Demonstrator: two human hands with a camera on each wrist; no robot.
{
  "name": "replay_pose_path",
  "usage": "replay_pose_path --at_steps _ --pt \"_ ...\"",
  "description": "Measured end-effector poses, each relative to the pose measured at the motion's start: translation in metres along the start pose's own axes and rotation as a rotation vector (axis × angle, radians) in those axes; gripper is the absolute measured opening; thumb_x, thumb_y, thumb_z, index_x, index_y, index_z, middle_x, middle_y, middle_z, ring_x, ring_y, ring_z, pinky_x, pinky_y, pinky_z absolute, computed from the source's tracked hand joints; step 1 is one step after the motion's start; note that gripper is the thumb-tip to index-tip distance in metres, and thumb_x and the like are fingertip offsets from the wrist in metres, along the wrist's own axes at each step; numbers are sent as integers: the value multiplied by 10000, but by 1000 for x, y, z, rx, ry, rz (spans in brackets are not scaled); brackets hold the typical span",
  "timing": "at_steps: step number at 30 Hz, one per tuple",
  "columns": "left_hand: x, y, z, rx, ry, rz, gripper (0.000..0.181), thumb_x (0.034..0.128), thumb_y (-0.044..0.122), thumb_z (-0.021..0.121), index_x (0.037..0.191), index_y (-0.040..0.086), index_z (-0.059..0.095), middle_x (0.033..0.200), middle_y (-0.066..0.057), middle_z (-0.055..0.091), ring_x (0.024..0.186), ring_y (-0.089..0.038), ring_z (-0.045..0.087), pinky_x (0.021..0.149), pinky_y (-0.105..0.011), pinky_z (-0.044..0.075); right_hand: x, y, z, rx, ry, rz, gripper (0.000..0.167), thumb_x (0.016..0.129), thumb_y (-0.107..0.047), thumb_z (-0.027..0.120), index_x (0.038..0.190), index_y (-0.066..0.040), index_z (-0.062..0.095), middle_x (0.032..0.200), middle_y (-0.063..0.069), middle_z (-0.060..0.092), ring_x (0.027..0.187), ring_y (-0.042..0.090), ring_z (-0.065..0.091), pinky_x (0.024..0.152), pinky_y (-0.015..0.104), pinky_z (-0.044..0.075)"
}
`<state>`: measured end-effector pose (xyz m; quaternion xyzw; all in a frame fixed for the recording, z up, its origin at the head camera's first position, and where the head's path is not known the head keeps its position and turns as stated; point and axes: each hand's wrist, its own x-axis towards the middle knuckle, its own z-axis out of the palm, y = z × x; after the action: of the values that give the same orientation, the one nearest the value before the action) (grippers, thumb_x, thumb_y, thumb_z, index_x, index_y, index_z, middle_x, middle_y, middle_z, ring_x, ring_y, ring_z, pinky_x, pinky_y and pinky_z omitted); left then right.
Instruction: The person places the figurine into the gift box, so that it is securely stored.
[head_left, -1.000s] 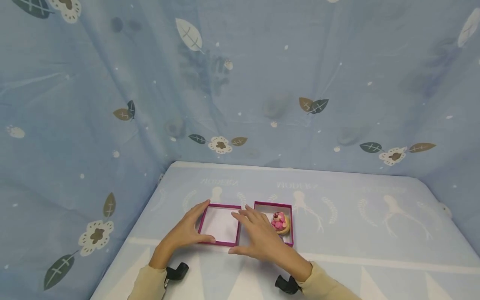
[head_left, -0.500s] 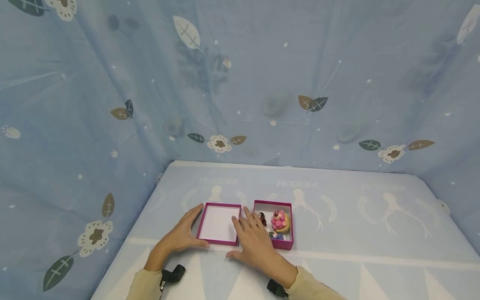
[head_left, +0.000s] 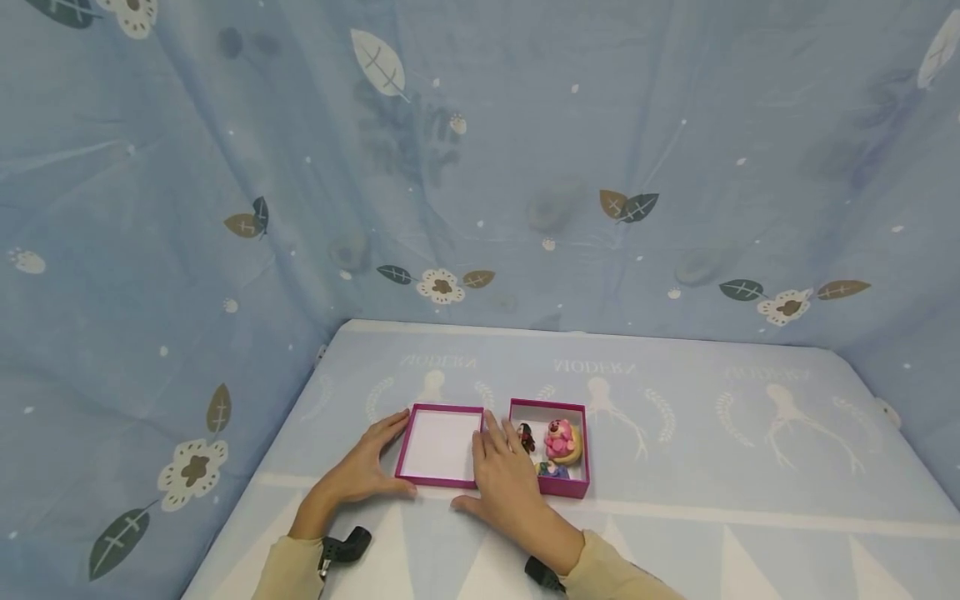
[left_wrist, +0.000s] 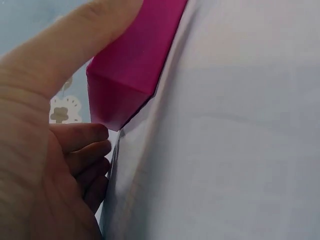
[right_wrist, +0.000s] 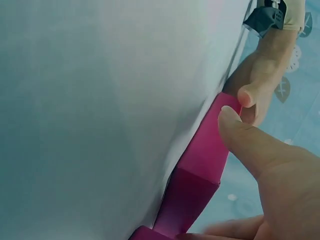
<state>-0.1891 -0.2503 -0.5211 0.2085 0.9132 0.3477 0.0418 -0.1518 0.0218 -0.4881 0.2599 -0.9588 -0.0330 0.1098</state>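
Note:
A shallow square magenta box part [head_left: 442, 482] with a white inside, open side up, lies on the table. At its left edge is my left hand [head_left: 358, 471], fingers by the far left corner and thumb near the front left corner. My right hand [head_left: 510, 492] lies along its right side with extended fingers, thumb toward the front. In the right wrist view, that thumb lies over the magenta wall [right_wrist: 205, 145]. Just right stands a magenta box [head_left: 564, 487] holding a pink bear figurine [head_left: 558, 440], a dark-haired figurine [head_left: 527, 437] and a blue-green figurine [head_left: 553, 470]. My right fingers partly hide its left side.
The table [head_left: 712, 467] wears a pale blue patterned cloth. A blue curtain [head_left: 525, 167] with leaves and flowers hangs behind it and along the left side. Black wrist devices [head_left: 348, 546] sit below the hands.
My right hand has shifted left and settled at the right side of the box part, uncovering the dark-haired and blue-green figurines. My left hand has moved slightly left.

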Motion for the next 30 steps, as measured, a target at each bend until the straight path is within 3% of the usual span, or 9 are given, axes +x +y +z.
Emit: replay_pose_path --at_steps 6,14,19,27,30 --pt "-1 2 0 7 -4 -14 1134 607 507 890 1496 26 376 1566 -152 336 1430 -410 292 1093 -683 291 2 1 1 -67 -25 45 1078 668 -857 590 1261 43 625 1454 172 504 1494 302 233 1221 431 213" --pt "-1 3 0 12 11 -2 1093 621 509 884 1481 31 408 1558 -145 356 1425 -402 306 1092 -676 301 4 4 4 -40 23 27 915 732 -768 633 1194 22 672 1337 138 614 1461 309 311 1200 440 267" --pt "0 3 0 23 25 5 1064 621 499 886 1469 44 432 1533 -166 388 1412 -403 331 1083 -678 313 5 4 6 -22 33 9 912 737 -754 644 1216 23 655 1360 137 595 1458 299 321 1201 433 266" --pt "-2 6 -3 0 54 -16 1057 612 508 889 1462 59 449 1510 -131 436 1393 -383 384 1082 -637 355 5 6 6 68 66 -21 869 785 -703 641 1263 23 623 1378 134 583 1457 316 319 1198 461 268" --pt "-3 8 -8 -17 74 9 1044 612 486 897 1455 54 456 1490 -123 466 1375 -381 411 1077 -628 368 6 9 6 146 83 -23 823 808 -673 642 1260 15 621 1371 120 588 1459 320 314 1196 483 265"
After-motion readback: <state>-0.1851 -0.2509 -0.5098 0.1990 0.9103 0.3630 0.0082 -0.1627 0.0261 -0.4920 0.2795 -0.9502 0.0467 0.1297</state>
